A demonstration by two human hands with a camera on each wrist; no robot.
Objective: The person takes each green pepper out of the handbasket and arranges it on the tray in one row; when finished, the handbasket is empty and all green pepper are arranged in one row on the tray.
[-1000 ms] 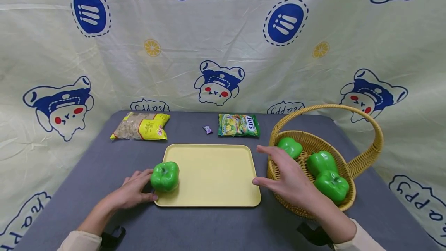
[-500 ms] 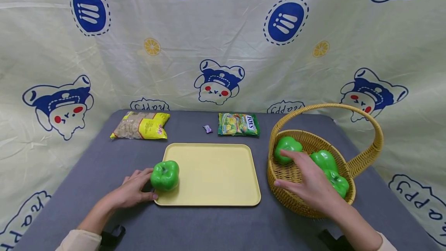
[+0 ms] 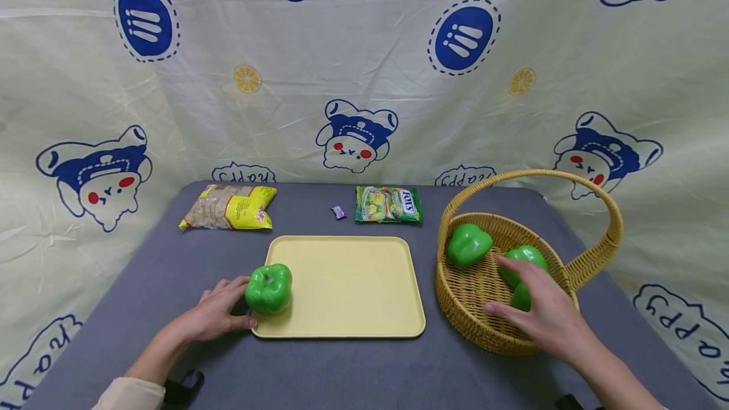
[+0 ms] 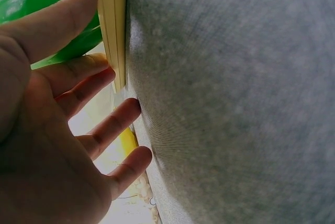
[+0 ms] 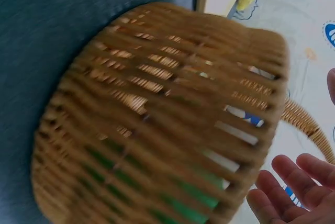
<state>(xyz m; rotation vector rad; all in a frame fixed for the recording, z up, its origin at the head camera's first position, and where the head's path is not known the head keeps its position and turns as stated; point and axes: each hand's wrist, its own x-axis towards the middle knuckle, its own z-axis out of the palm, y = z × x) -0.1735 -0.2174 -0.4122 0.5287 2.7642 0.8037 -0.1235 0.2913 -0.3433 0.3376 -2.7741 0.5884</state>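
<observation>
My left hand [image 3: 219,312] rests at the left edge of a yellow tray [image 3: 353,290], its thumb and fingertips against the rim. A green bell pepper [image 3: 269,290] sits on the tray's left side beside those fingers. In the left wrist view the left fingers are extended, with the tray rim [image 4: 111,25] at the thumb and index finger. Over the wicker basket [image 3: 464,315] hovers my right hand [image 3: 549,318], thumb and fingers spread apart, holding nothing. It partly hides two green bell peppers [image 3: 526,255] at the basket's right; another bell pepper [image 3: 469,245] lies at its left.
Behind the tray lie a yellow-and-clear snack bag [image 3: 230,206], a small purple packet [image 3: 338,212] and a green Lay's bag [image 3: 389,204]. The basket's tall handle [image 3: 535,174] arches over its far side. A printed curtain [image 3: 364,62] hangs behind the table.
My right hand has moved right, from the gap between tray and basket to above the peppers at the basket's right side. The left hand has stayed at the tray.
</observation>
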